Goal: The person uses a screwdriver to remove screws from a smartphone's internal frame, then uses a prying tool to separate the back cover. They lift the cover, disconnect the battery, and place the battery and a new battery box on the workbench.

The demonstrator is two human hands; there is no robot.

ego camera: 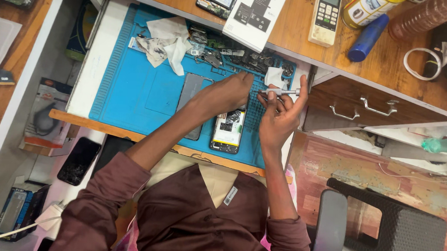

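Phone (227,132), opened with its insides showing, lies flat on the blue mat (133,93) where small parts cannot roll off, just below both hands. Beside it rests a grey back cover (190,90), set aside, it seems, to clear access. Left hand (228,92) reaches over the phone, fingers pressed together at its top edge. Right hand (279,118) pinches a slim metal screwdriver (281,93), held level.

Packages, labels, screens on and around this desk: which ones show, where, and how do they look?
White booklet: desk top, dark printed blocks.
Remote: right of it, cream, small screen.
Yellow can: far right, labelled.
Retail box: left floor, orange-edged.
Opened phone: blue mat, by both hands.
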